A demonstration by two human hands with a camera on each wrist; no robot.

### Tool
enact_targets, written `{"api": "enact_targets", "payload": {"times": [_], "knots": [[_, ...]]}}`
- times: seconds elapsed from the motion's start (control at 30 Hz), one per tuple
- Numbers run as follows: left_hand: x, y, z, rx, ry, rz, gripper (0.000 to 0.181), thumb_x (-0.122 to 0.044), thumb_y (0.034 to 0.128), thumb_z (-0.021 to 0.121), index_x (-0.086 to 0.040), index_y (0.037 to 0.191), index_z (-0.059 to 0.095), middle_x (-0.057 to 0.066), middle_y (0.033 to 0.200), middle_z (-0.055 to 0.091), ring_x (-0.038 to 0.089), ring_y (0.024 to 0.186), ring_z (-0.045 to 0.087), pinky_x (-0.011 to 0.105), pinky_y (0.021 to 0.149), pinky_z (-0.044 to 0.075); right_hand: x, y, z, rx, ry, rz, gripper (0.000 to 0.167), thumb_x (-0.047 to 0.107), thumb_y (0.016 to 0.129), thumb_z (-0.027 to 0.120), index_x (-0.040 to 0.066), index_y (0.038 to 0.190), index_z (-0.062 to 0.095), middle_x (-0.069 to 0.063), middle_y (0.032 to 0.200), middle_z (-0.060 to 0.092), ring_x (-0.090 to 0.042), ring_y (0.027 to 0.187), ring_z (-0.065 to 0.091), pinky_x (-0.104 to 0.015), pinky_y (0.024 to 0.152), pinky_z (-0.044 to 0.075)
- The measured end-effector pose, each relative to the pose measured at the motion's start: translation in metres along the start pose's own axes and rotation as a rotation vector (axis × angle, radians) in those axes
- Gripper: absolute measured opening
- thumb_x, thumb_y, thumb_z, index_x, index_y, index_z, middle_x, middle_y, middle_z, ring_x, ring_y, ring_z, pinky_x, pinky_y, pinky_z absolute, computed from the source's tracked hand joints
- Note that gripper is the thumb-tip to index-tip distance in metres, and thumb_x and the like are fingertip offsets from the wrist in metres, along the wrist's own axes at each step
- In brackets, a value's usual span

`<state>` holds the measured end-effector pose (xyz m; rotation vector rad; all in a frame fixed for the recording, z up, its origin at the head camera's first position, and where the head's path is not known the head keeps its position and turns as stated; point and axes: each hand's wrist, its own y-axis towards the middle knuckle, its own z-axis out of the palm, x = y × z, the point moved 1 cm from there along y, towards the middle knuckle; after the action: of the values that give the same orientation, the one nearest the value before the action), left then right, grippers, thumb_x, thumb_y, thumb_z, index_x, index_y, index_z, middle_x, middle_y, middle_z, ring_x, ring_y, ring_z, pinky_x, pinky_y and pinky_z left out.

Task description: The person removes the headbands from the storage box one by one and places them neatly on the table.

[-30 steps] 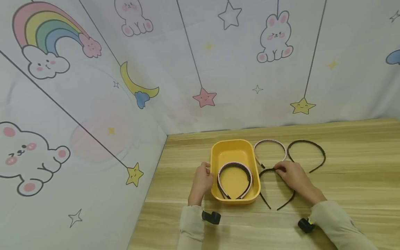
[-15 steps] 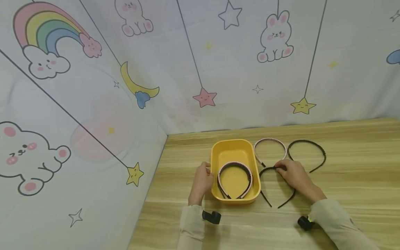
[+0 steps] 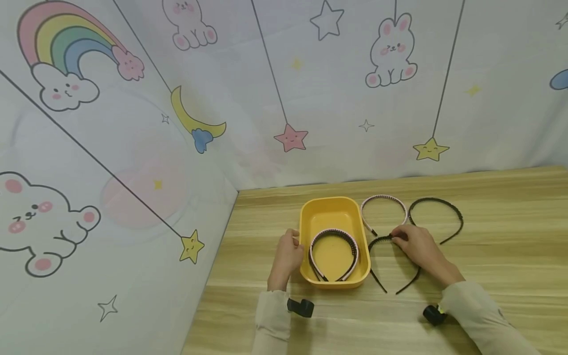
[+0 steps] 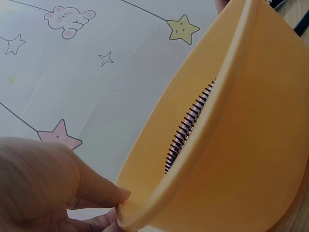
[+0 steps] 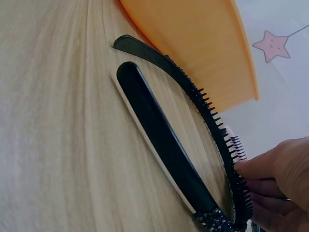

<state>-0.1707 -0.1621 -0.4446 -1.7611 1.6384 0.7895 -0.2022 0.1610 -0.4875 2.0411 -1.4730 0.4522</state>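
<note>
My right hand [image 3: 419,249] pinches the toothed top of a black headband [image 3: 379,238] between thumb and fingers. In the right wrist view, that headband [image 5: 161,145] has its two ends down at the wooden table and a sparkly patch on one side. My left hand [image 3: 287,255] grips the left side of a yellow plastic bin [image 3: 336,285]; the left wrist view has the thumb over the inside of the rim [image 4: 188,159]. Inside the bin, a pink headband [image 3: 312,248] overlaps a dark one, both toothed. The held headband is just right of the bin.
Behind the right hand lie a pink headband [image 3: 383,197] and another black headband [image 3: 460,222], side by side on the wooden table [image 3: 510,236]. A white cloth wall [image 3: 346,162] printed with cartoons rises along the table's back and left edges.
The ends of the held black headband have shifted very slightly back and to the right. Both hands keep their grip, and the bin has stayed in place.
</note>
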Motion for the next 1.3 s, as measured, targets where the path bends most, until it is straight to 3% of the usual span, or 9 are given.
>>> {"api": "enact_targets", "payload": {"times": [0.6, 1.3], "knots": [[-0.003, -0.002, -0.001, 0.003, -0.009, -0.011, 0.031, 0.003, 0.0886, 0.055, 0.007, 0.119, 0.052, 0.017, 0.093, 0.057, 0.025, 0.080, 0.055, 0.038, 0.069, 0.050, 0.015, 0.014, -0.026, -0.027, 0.061, 0.046, 0.027, 0.018, 0.097, 0.055, -0.003, 0.109, 0.067, -0.020, 0.100, 0.070, -0.037, 0.092, 0.065, -0.051, 0.078, 0.052], [-0.001, -0.001, 0.000, 0.005, -0.026, -0.018, 0.031, 0.004, 0.0884, 0.055, 0.007, 0.120, 0.052, 0.016, 0.092, 0.056, 0.024, 0.078, 0.054, 0.035, 0.066, 0.050, 0.046, 0.030, -0.024, -0.031, 0.082, 0.032, 0.025, 0.017, 0.096, 0.057, -0.001, 0.108, 0.068, -0.020, 0.102, 0.070, -0.036, 0.093, 0.064, -0.050, 0.079, 0.051]]}}
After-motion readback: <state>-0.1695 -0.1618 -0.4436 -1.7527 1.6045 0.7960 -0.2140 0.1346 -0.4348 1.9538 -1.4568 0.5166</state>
